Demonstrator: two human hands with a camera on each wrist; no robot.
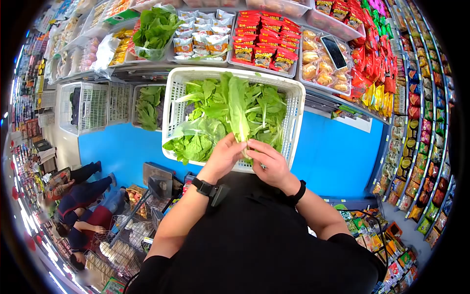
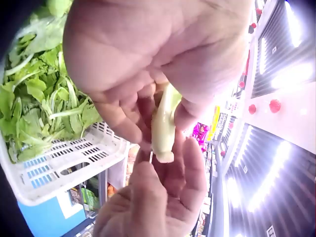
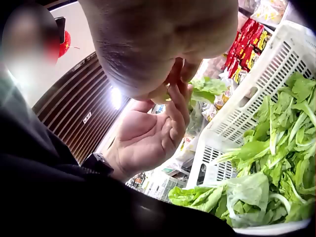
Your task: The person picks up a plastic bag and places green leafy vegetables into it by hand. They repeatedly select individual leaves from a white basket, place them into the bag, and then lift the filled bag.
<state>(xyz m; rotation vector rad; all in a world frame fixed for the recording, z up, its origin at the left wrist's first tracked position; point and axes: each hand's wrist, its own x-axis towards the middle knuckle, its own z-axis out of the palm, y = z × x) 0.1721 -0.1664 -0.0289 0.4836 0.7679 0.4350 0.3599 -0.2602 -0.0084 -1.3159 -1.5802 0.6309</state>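
A white plastic crate (image 1: 295, 101) holds a heap of loose leafy greens (image 1: 215, 110) and a clear plastic bag (image 1: 196, 130). Both hands meet at the crate's near edge, around one long leafy stalk (image 1: 238, 111). My left hand (image 1: 224, 156) curls its fingers round the pale stem (image 2: 165, 123). Thumb and fingers of my right hand (image 1: 268, 159) close about the stem's cut base (image 2: 166, 157). In the right wrist view the left hand (image 3: 148, 133), with a black watch (image 3: 98, 163), faces the right fingertips (image 3: 174, 81). The crate (image 3: 256, 94) and greens (image 3: 276, 163) lie beside them.
Shelves behind the crate carry red snack packets (image 1: 264, 39), bagged buns with a phone (image 1: 334, 51) on top, and a bag of greens (image 1: 154, 29). More white crates (image 1: 90, 105) stand at the left. People with a cart (image 1: 83, 206) and a scale (image 1: 157, 180) are below left.
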